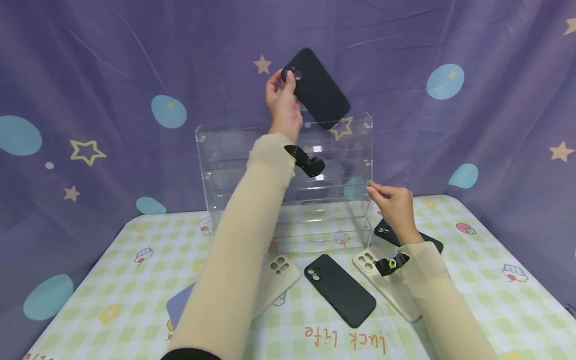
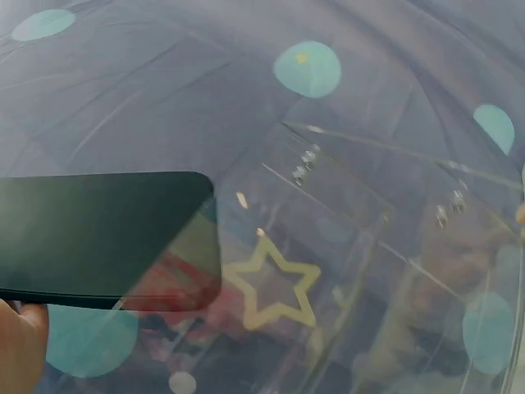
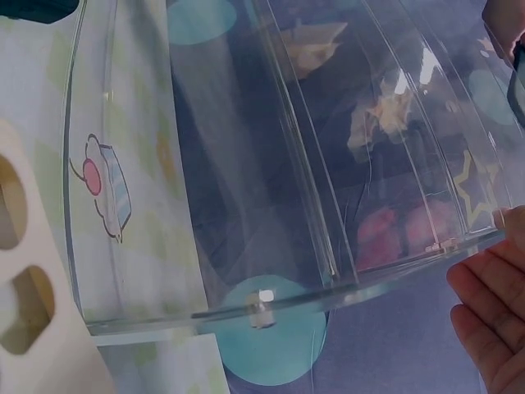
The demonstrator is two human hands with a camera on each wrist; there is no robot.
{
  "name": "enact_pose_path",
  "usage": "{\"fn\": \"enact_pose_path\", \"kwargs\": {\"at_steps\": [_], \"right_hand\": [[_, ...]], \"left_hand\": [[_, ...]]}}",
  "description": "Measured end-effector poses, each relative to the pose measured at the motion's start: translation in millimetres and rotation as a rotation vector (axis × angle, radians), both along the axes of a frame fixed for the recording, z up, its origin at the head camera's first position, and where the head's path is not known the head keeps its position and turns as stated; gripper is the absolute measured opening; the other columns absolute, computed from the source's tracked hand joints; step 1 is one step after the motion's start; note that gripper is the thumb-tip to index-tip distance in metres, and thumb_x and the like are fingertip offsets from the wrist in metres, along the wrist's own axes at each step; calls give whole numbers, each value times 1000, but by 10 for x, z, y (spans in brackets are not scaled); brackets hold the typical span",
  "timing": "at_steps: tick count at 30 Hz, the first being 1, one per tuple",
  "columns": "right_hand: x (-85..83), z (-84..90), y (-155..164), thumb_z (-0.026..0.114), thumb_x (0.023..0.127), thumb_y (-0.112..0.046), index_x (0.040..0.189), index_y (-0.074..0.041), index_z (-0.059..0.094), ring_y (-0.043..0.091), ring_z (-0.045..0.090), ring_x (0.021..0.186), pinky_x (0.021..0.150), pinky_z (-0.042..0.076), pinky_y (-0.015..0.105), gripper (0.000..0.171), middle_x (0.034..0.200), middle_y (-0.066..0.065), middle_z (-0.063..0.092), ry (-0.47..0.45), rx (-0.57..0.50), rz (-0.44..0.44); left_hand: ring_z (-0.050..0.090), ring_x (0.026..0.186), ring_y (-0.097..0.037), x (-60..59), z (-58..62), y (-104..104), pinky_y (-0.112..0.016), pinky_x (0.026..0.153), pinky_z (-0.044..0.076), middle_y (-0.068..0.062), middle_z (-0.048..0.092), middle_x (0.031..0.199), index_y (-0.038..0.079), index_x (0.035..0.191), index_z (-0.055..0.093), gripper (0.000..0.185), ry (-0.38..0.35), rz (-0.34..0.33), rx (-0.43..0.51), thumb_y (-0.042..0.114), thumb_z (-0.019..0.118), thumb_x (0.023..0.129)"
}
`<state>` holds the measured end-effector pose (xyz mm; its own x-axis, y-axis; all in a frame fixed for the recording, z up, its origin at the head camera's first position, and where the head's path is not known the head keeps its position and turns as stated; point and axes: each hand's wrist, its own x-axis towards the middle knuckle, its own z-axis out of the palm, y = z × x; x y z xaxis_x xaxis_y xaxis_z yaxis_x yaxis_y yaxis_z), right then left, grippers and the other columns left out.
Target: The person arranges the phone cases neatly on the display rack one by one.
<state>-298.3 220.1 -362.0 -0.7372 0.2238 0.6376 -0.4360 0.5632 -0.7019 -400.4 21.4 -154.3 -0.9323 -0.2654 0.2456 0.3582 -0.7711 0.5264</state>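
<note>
My left hand (image 1: 284, 105) holds a black phone case (image 1: 321, 92) by its camera end, raised at a slant above a clear acrylic display stand (image 1: 326, 220). The case's lower corner overlaps the stand's top edge in the head view. In the left wrist view the plain end of this case (image 2: 107, 238) shows, partly seen through the clear panel. With thumb and fingertips my right hand (image 1: 396, 207) pinches the stand's right side edge; in the right wrist view its fingers (image 3: 484, 287) lie right at that edge.
A black case (image 1: 340, 291) lies before the stand, between two cream cases (image 1: 281, 285) (image 1: 398, 297). Another black case (image 1: 429, 242) lies behind the right wrist; a blue-grey one (image 1: 178, 302) is partly under the left sleeve. A checked cloth (image 1: 112, 280) covers the table; a purple curtain (image 1: 382, 60) hangs behind.
</note>
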Motion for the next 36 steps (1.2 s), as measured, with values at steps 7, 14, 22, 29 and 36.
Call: {"fn": "enact_pose_path", "kwargs": {"at_steps": [7,14,22,29,36], "right_hand": [[14,16,18,73,82,-13,100,0,72,-18,51,58,43,37,10,22,94,18,71,1,-3,7],[18,34,63,72,84,-13,101,0,72,-24,52,69,48,38,5,22,96,17,71,-4,13,4],[38,10,67,71,85,-19,103,-3,72,-16,54,59,39,31,10,24,97,17,71,-15,12,33],[18,9,50,72,85,-17,102,-3,72,-21,53,64,41,33,9,23,96,17,70,6,17,22],[18,-28,41,71,86,-20,103,-3,72,-24,53,69,44,36,9,25,98,17,70,-14,10,37]], "left_hand": [[57,63,-9,16,-56,49,-20,56,47,1,59,73,8,88,59,7,-58,10,-169,2,64,88],[65,76,-9,123,23,109,-16,66,52,0,72,93,12,106,74,24,-205,118,-515,15,74,83],[63,101,-7,192,43,101,-14,80,50,2,69,113,16,112,72,27,-304,134,-800,19,71,85],[63,102,-8,172,83,69,-14,81,50,0,70,112,13,113,71,25,-314,182,-919,15,66,89],[63,105,-11,137,19,32,-15,81,51,-5,67,118,7,118,67,28,-252,138,-951,7,63,90]]}}
